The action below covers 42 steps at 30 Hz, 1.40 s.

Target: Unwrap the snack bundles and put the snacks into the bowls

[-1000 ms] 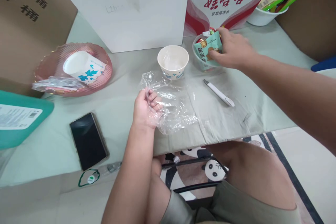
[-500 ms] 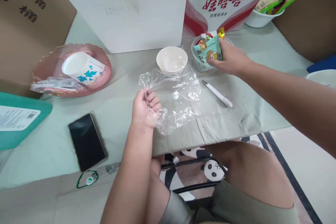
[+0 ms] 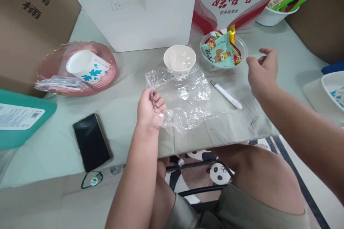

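My left hand [image 3: 152,108] is closed around one edge of a clear plastic bag [image 3: 185,111], which spreads over the table to the right. Just behind the bag stands a cream bowl [image 3: 179,59], its lower front partly covered by the film. My right hand [image 3: 262,71] is in the air, fingers apart and holding nothing, to the right of a clear plastic bowl [image 3: 244,55]. A teal snack packet [image 3: 219,52] lies on top of other wrapped snacks in that bowl. A white utility knife [image 3: 227,95] rests between the bag and my right hand.
At left, a pink glass dish [image 3: 103,84] holds a paper cup [image 3: 88,66] and a plastic packet. A phone [image 3: 92,142] lies near the front edge. White and printed boxes [image 3: 150,10] line the back. A white snack bowl [image 3: 272,18] and a white container [image 3: 313,91] are at right.
My right hand has let go of the teal packet, leaving it in the clear bowl, and moved off to the right. My left hand keeps its hold on the bag.
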### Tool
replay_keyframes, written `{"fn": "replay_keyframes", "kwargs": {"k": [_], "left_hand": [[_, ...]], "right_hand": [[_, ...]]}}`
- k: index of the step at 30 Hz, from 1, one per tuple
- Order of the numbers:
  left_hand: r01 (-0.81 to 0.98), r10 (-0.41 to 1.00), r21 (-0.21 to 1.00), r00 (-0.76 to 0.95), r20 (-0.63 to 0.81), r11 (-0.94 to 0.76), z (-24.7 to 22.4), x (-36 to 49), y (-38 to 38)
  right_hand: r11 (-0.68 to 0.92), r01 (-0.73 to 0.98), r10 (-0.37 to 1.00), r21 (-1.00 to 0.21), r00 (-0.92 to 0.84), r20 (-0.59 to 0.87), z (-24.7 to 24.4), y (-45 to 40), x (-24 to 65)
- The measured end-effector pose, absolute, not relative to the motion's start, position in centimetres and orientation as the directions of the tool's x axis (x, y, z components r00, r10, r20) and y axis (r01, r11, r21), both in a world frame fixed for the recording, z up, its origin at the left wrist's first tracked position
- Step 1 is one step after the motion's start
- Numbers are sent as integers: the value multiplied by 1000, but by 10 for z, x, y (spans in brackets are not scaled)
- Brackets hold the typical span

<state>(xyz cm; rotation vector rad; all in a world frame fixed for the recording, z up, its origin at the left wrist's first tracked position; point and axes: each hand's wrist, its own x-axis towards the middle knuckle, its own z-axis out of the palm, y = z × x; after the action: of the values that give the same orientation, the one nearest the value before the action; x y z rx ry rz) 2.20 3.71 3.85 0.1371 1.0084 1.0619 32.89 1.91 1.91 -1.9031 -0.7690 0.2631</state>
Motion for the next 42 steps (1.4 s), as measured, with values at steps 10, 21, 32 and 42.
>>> {"fn": "replay_keyframes", "kwargs": {"k": [10, 21, 32, 42], "left_hand": [[-381, 834, 752, 108, -541, 537, 29, 30, 31], [294, 986, 947, 62, -157, 132, 4, 11, 29], [-475, 862, 799, -148, -485, 368, 39, 2, 40], [-199, 781, 802, 446, -437, 563, 11, 7, 27]], "right_hand": [[-231, -107, 944, -967, 217, -249, 7, -39, 216], [-288, 130, 879, -949, 429, -208, 6, -53, 236], [-239, -202, 891, -950, 345, -297, 6, -50, 258], [-148, -451, 895, -880, 319, -313, 7, -41, 282]]}}
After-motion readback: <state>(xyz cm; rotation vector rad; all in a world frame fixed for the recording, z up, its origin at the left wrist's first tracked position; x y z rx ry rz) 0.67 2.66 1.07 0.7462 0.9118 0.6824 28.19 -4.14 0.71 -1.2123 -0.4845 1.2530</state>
